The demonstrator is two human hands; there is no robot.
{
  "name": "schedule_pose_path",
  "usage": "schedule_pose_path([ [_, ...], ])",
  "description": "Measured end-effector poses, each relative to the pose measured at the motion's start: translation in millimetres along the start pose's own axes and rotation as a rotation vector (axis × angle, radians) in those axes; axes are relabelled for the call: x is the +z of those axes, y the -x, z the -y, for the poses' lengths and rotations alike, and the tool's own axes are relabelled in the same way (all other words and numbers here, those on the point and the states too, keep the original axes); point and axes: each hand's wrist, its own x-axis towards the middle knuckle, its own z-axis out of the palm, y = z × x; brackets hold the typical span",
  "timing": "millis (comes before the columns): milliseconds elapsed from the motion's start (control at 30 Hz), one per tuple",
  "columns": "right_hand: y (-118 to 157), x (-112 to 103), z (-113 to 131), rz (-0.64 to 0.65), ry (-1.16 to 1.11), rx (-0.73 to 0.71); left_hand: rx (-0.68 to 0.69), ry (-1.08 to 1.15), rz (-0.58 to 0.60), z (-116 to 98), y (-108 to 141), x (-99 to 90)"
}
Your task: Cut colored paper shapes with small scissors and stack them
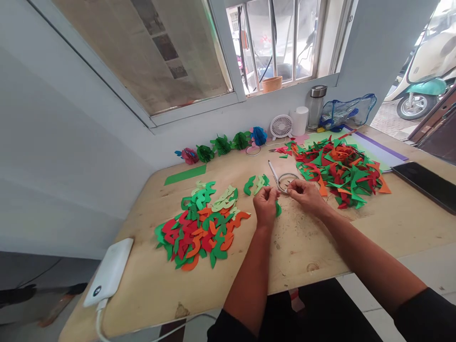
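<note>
Near the middle of the wooden table point(221, 294), my left hand point(266, 202) is closed, its fingertips pinched over a green paper piece point(278, 209) that shows beneath them. My right hand point(305, 194) is closed too, its fingertips at the lower edge of a thin ring point(288, 176) of wire or tape. What each pinch holds is too small to make out. Just beyond the ring lies a white pen point(272, 169). Two small groups of cut green paper point(249, 185) rest beyond my left hand.
Curved red, orange and green cutouts point(194, 228) are heaped at left, angular scraps point(349, 171) at right. A phone point(427, 183), power bank point(109, 270), fan point(281, 127), glass bottle point(316, 108) and paper flowers point(221, 145) stand or lie around the table.
</note>
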Motion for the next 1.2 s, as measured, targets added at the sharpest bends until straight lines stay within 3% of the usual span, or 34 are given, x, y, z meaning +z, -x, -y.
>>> schedule_pose_path([
  [100,-0.8,-0.7,-1.0,-0.073,-0.085,0.063,-0.004,0.009,-0.107,0.4,-7.0,-6.9],
  [200,-1.9,-1.2,-1.7,-0.106,-0.176,0.105,0.033,-0.055,-0.132,0.2,-10.6,-12.3],
  [433,-3.4,-3.5,-4.4,-0.159,-0.217,0.130,0.141,-0.459,-0.026,-0.7,-4.6,-14.8],
  [733,-2.6,0.0,-10.4,-0.163,-0.201,0.091,0.123,-0.648,0.016,-4.6,9.7,-14.2],
  [967,-0.7,2.5,-12.7,-0.145,-0.164,0.064,0.050,-1.133,0.176,-12.2,16.6,-9.2],
  [1200,-0.6,5.7,-17.1,-0.097,-0.130,0.025,0.038,-1.010,0.096,-4.3,16.6,-9.3],
])
